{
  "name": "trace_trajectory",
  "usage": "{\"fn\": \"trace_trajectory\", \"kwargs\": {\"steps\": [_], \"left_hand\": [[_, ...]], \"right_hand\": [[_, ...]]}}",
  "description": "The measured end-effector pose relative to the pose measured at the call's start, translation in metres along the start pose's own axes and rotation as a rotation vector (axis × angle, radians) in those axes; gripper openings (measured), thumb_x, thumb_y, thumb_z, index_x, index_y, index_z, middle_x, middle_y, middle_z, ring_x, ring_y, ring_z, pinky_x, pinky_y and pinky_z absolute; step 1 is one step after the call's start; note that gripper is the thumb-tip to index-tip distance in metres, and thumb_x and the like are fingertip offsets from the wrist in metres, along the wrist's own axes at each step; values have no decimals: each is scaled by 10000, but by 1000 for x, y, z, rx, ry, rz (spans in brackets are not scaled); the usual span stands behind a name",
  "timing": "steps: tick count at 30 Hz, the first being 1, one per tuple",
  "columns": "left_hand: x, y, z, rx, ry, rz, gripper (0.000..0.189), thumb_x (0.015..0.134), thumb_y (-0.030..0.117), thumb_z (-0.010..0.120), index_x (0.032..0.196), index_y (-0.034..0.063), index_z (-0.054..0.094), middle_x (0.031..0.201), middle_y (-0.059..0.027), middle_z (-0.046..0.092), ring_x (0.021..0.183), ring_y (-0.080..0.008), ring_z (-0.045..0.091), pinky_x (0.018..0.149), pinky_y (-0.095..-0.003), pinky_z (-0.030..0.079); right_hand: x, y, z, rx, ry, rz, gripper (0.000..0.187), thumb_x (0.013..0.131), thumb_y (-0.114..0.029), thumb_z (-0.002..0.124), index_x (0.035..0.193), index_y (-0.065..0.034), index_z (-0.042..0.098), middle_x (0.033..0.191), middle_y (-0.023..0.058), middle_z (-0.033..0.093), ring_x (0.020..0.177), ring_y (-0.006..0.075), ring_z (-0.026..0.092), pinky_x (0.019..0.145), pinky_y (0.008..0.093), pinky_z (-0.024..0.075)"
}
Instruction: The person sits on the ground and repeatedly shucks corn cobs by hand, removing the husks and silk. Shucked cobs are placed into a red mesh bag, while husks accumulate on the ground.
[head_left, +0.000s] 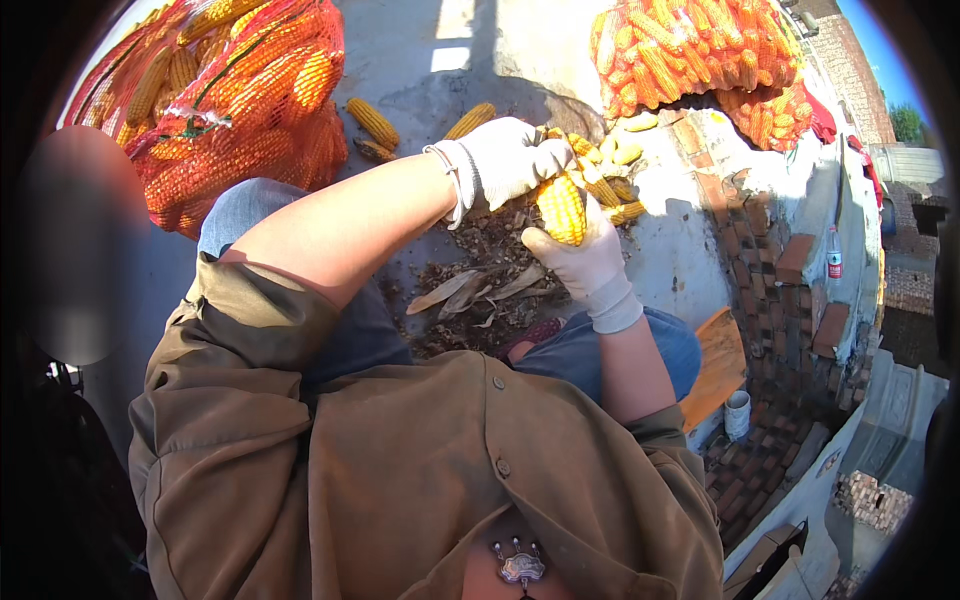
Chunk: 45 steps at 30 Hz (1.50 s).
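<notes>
My right hand (589, 255), in a pale work glove, holds a yellow corn cob (562, 210) from below, with the thumb along its near side. My left hand (517, 161), in a white glove, has its fingers curled at the cob's upper end. What lies inside that curl is hidden. Behind and beside my hands is a small heap of corn cobs (596, 180) on the concrete floor (667, 262). Dry corn husks (472, 291) and dark plant debris (442, 274) lie below my hands, between my legs.
Red mesh sacks of corn stand at the left (247, 112) and far right (690, 52). Loose corn cobs (373, 124) lie near the left sack. To the right are a brick wall (765, 300), a plastic bottle (834, 255), an orange board (716, 367) and a white cylindrical container (737, 415).
</notes>
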<state>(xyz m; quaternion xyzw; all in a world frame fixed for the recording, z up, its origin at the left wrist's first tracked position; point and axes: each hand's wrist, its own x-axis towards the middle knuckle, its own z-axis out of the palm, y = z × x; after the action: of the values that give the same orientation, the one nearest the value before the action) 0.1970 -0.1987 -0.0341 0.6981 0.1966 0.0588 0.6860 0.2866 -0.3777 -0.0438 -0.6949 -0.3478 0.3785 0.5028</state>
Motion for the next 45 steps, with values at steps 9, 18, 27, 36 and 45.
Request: {"fn": "trace_trajectory", "kwargs": {"steps": [9, 18, 27, 36, 45], "left_hand": [[-6, 28, -26, -132, 344, -190, 425, 914, 428, 578, 731, 47, 616, 591, -30, 550, 474, -113, 468, 459, -276, 402], [-10, 17, 1, -191, 99, -336, 358, 878, 364, 649, 739, 34, 655, 604, -51, 577, 471, -126, 488, 439, -282, 383], [-16, 57, -19, -343, 238, -333, 338, 896, 367, 605, 696, 95, 587, 515, 12, 489, 404, -86, 402, 374, -259, 297], [-17, 56, -32, -192, 265, -348, 385, 889, 450, 617, 788, 78, 628, 585, -3, 534, 447, -97, 467, 409, -246, 394], [-6, 7, -19, -177, 105, -159, 331, 913, 373, 613, 767, 77, 641, 577, -13, 560, 448, -105, 492, 417, -240, 385]], "right_hand": [[10, 4, -23, -667, 129, 15, 630, 779, -272, 733, 1322, -55, 500, 991, 147, 681, 986, 288, 652, 988, 421, 440], [22, -9, 3, -688, 152, -521, 853, 739, -389, 792, 1373, 22, 395, 1247, 228, 544, 1131, 370, 553, 961, 421, 466], [34, 49, -31, -896, -30, -314, 443, 763, -245, 723, 1147, -68, 587, 998, 184, 654, 971, 341, 635, 845, 374, 521], [22, 50, -53, -800, -57, -138, 874, 730, -322, 784, 1440, -72, 341, 1152, 161, 639, 1223, 313, 518, 1051, 419, 398], [31, 8, 6, -323, 146, -391, 834, 722, -220, 805, 1386, 41, 374, 1273, 229, 544, 1140, 269, 578, 965, 377, 476]]}}
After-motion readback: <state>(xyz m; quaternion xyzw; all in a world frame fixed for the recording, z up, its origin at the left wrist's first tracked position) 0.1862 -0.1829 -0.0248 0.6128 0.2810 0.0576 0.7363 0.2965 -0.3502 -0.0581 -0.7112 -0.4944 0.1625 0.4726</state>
